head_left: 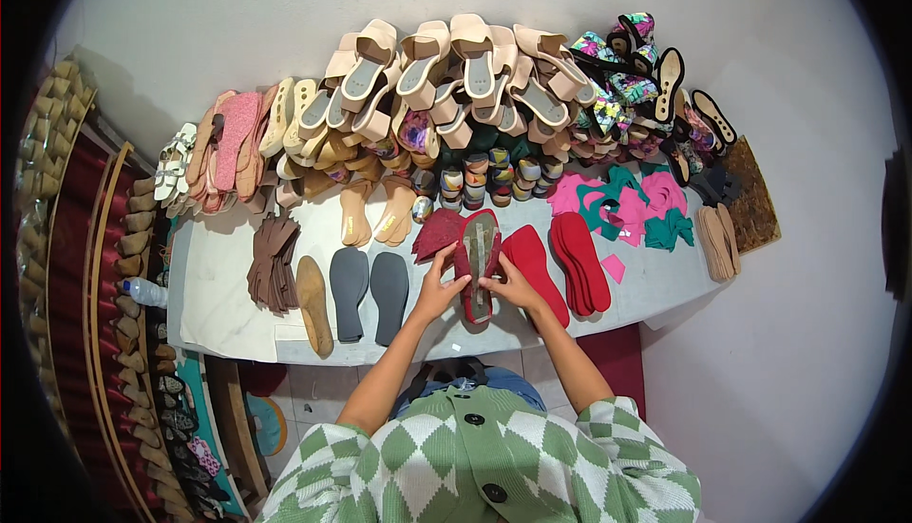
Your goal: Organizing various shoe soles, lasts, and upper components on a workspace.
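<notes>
Over the table's near edge I hold a red-edged shoe piece (479, 238) upright between both hands. Its greyish-brown sole side faces up, with pale strips along the middle. My left hand (438, 287) grips its left edge, and my right hand (514, 285) grips the right; both thumbs press on the sole face. Behind my left fingers lies a dark red textured piece (437, 236). Red insoles (538, 274) lie by my right hand, with a stack of red insoles (579, 262) beyond. Left of my hands are two grey insoles (389, 297) and a wooden shoe last (313, 304).
Beige heeled sandals (475, 57) are piled against the wall, with patterned sandals (627, 76) at right. Pink and teal cut pieces (627, 205) and tan insoles (719, 243) lie right; brown pieces (274, 266) lie left. A plastic bottle (145, 291) and shelves of lasts (133, 266) stand left.
</notes>
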`<state>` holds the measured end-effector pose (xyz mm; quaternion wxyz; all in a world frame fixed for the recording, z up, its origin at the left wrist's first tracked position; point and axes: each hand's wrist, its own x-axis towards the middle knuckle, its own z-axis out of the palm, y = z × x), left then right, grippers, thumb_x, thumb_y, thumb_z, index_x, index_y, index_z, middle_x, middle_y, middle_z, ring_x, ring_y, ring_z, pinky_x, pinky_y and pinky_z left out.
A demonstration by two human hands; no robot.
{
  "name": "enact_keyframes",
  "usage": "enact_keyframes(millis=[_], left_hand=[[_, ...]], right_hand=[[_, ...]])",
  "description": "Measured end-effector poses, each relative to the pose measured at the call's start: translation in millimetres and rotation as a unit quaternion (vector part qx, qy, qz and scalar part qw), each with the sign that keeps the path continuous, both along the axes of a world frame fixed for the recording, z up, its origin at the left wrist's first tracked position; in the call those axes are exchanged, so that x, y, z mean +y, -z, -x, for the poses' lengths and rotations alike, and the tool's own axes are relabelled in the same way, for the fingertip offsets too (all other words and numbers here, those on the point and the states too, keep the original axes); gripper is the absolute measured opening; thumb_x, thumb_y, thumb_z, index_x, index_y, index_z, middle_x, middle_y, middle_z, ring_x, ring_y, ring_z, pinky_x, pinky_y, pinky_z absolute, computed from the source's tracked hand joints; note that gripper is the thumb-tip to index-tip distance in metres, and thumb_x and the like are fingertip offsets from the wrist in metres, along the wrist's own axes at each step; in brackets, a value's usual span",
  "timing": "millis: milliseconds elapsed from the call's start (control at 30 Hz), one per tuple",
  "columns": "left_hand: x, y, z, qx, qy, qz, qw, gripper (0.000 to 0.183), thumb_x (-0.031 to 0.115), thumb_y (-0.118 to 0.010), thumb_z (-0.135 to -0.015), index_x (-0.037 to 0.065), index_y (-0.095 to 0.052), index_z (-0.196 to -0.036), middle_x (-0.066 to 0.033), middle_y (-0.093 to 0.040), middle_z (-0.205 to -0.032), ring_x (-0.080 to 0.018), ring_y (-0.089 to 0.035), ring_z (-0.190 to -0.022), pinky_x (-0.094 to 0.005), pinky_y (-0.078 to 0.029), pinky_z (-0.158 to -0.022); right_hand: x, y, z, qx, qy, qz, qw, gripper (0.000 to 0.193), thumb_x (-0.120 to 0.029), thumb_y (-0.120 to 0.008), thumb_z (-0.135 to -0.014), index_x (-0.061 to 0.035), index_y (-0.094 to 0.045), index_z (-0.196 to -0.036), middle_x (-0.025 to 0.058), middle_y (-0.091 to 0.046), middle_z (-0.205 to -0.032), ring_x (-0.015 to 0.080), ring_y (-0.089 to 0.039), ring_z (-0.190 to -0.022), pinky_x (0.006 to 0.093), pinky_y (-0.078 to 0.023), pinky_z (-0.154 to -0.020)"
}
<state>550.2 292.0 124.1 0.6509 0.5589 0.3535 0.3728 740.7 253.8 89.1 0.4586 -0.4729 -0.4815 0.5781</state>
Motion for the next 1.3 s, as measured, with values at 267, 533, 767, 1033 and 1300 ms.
enact_keyframes(millis=[267,533,767,1033,1300], left_hand=[[3,4,7,0.027,0.023,-0.039,0.999,0.061,0.004,-0.067,-0.077,0.008,-0.035,-0.129,-0.0094,-0.046,-0.125,-0.0199,-0.044,-0.117,-0.0338,-0.045,-0.09],[1,-13,5,0.027,0.036,-0.046,0.998,0.057,0.009,-0.065,-0.079,0.009,-0.039,-0.129,-0.0076,-0.047,-0.123,-0.0211,-0.046,-0.116,-0.0368,-0.045,-0.089],[12,-5,13,0.103,-0.064,-0.118,0.985,0.022,0.015,-0.061,-0.084,0.001,-0.055,-0.1,-0.0053,-0.056,-0.096,-0.0126,-0.056,-0.091,-0.026,-0.046,-0.075],[14,4,9,0.041,-0.036,-0.067,0.996,0.026,0.019,-0.058,-0.087,0.002,-0.051,-0.106,-0.0048,-0.056,-0.101,-0.0134,-0.053,-0.097,-0.0277,-0.042,-0.082],[13,19,7,-0.011,0.016,0.009,1.0,0.05,0.027,-0.056,-0.089,0.006,-0.037,-0.13,-0.0091,-0.047,-0.121,-0.0189,-0.047,-0.111,-0.0314,-0.036,-0.095]], right_hand=[[2,-1,-11,-0.079,-0.014,-0.087,0.993,0.059,-0.023,-0.06,-0.087,-0.0012,-0.031,-0.134,0.0081,-0.047,-0.122,0.0166,-0.049,-0.107,0.0303,-0.042,-0.088],[26,-3,-13,-0.039,0.08,-0.081,0.993,0.046,-0.04,-0.039,-0.096,0.0021,-0.057,-0.102,0.0009,-0.056,-0.083,0.0075,-0.046,-0.079,0.0238,-0.04,-0.072],[30,-30,5,-0.202,0.091,-0.16,0.962,0.047,-0.038,-0.04,-0.096,0.0062,-0.054,-0.086,-0.0002,-0.043,-0.062,0.0081,-0.04,-0.061,0.0306,-0.035,-0.054],[29,-22,0,-0.105,0.058,-0.068,0.99,0.04,-0.034,-0.043,-0.096,0.0031,-0.057,-0.097,-0.0043,-0.052,-0.072,0.0084,-0.045,-0.067,0.0288,-0.038,-0.059],[26,-2,7,-0.061,0.085,-0.039,0.994,0.036,-0.032,-0.045,-0.095,-0.0007,-0.056,-0.107,-0.0011,-0.055,-0.085,0.0081,-0.048,-0.078,0.0235,-0.041,-0.07]])
